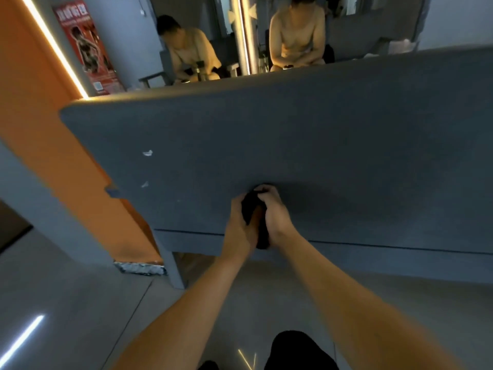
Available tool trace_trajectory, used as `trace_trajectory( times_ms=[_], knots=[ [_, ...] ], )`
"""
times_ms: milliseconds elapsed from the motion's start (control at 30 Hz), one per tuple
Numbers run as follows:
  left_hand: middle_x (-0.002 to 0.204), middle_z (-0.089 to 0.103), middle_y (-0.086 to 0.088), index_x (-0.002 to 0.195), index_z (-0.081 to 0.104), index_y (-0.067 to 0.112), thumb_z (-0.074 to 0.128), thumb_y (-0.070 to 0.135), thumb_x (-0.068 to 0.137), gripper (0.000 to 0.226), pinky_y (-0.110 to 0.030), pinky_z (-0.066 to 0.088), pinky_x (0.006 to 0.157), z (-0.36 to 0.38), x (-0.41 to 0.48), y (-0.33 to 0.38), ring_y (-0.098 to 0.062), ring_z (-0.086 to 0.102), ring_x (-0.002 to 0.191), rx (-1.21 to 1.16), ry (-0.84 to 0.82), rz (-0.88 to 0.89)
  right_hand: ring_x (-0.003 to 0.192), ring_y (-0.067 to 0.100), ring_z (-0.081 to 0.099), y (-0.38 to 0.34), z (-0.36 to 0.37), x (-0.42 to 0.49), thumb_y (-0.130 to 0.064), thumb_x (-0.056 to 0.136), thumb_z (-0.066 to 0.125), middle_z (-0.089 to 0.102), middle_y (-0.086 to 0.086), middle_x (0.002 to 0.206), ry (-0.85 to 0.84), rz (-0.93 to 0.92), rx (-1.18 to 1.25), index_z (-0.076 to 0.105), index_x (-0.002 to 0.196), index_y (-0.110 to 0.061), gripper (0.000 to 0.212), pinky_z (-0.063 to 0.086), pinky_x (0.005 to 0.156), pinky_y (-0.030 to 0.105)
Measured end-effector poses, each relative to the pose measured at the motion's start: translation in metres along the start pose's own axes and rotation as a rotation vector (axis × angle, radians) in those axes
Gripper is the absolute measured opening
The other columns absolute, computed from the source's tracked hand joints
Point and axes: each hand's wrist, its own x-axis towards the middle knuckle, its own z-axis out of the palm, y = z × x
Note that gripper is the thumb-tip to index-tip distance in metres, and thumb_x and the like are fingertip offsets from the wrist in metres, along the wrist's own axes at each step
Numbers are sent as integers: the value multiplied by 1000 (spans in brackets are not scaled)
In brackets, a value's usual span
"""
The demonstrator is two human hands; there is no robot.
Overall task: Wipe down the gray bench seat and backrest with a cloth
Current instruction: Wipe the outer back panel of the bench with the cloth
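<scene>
The gray bench (346,145) fills the middle of the view, its broad padded surface facing me and a seam running along its lower edge. A dark cloth (252,206) is bunched between both my hands just above that seam. My left hand (238,228) grips the cloth from the left and below. My right hand (274,212) curls over the cloth from the right and top. Part of the cloth hangs down between my wrists. Two small pale scraps (147,153) stick to the bench at the left.
An orange wall panel (40,134) with a light strip runs down the left. The bench's gray leg (173,268) stands on the pale tiled floor (66,303). Two people (296,36) sit behind the bench. A red poster (85,46) hangs at the back left.
</scene>
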Motion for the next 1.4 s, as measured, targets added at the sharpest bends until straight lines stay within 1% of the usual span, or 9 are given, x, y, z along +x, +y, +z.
trace_trajectory(
  times_ms=[100, 167, 233, 400, 633, 767, 1000, 1200, 1400],
  knots=[
    [128, 60, -8, 123, 63, 21, 57, 29, 101, 24, -34, 48, 103, -24, 18, 23, 1, 58, 113, 116, 200, 69, 89, 13, 63, -17, -10, 3, -16, 102, 46, 67, 0, 98, 85, -172, -151, 63, 97, -23, 19, 49, 75, 23],
    [129, 52, -4, 124, 60, 15, 53, 13, 104, 21, -28, 45, 103, -32, 35, 41, 8, 49, 114, 106, 375, 215, 78, 14, 61, -25, -29, 3, -21, 104, 47, 67, 2, 88, 184, -227, -223, 64, 90, -24, 22, 45, 69, 26],
    [135, 44, -5, 125, 59, 9, 53, 9, 103, 22, -20, 40, 106, -28, 53, 65, 2, 44, 124, 91, 457, 401, 72, 14, 62, -32, -53, 2, -27, 104, 50, 68, 2, 79, 316, -218, -249, 64, 81, -20, 29, 44, 66, 31],
    [144, 39, -12, 125, 61, 13, 63, 13, 99, 26, -42, 42, 109, 20, 80, 94, -30, 42, 133, 194, 489, 521, 72, 14, 67, -48, -94, 2, -30, 103, 50, 73, 4, 75, 480, -154, -196, 68, 76, -13, 37, 46, 64, 30],
    [150, 37, 9, 133, 60, 24, 48, 9, 104, 35, -31, 39, 113, 97, 36, 43, -5, 29, 133, 386, -61, 363, 96, 12, 64, -41, -107, 8, -33, 108, 40, 70, -1, 108, 360, -101, -265, 67, 112, -22, 29, 50, 83, 34],
    [138, 49, 2, 124, 68, 18, 58, 7, 100, 28, -35, 44, 108, 89, 36, 47, -16, 42, 128, 360, -20, 403, 98, 17, 66, -41, -113, 12, -33, 109, 39, 71, 0, 107, 359, -87, -281, 68, 113, -19, 32, 54, 89, 38],
    [140, 42, -7, 127, 69, 15, 66, 9, 96, 32, -33, 36, 114, 68, 72, 113, -34, 44, 128, 313, 313, 765, 74, 13, 62, -29, -120, 3, -32, 104, 47, 69, 6, 77, 381, -131, -218, 69, 84, -13, 35, 46, 70, 28],
    [137, 50, -3, 126, 69, 21, 66, 14, 93, 34, -32, 46, 99, 92, 75, 68, -32, 46, 122, 403, 189, 749, 65, 15, 61, -21, -131, 2, -26, 100, 48, 67, 10, 68, 534, -121, -241, 66, 81, -3, 34, 45, 65, 33],
    [133, 56, -1, 123, 70, 21, 68, 18, 92, 31, -40, 60, 78, 112, 46, -3, -28, 48, 122, 488, -15, 649, 80, 27, 66, 14, -143, 8, -31, 102, 46, 70, 6, 80, 549, -46, -367, 65, 83, -14, 32, 49, 72, 39]
  ],
)
